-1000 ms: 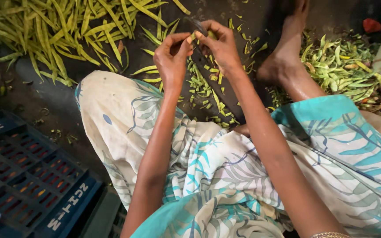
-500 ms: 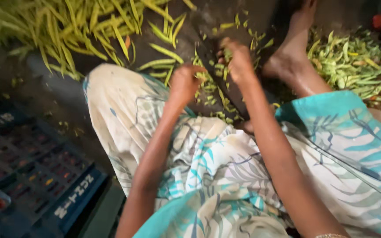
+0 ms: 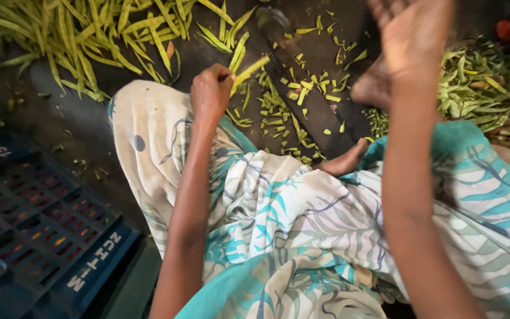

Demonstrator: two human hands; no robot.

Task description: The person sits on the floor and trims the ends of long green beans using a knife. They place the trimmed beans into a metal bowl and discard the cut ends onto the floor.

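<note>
Bean pod (image 3: 250, 68) in left hand (image 3: 210, 91) grip, long axis up-right, tip away.

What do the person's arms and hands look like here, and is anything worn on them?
Both arms are bare, with no sleeves in view. The left hand shows no ring or bangle. The right hand is blurred, so any ring there cannot be told. No gloves on either.

A single head-worn camera looks steeply down from just above the person's lap, close to the patterned cloth (image 3: 290, 224) over the legs. It faces forward over the knees toward the dark floor (image 3: 60, 127), the green bean pods (image 3: 90, 29) at the top edge, and a blue plastic crate (image 3: 36, 236) at lower left.
</note>
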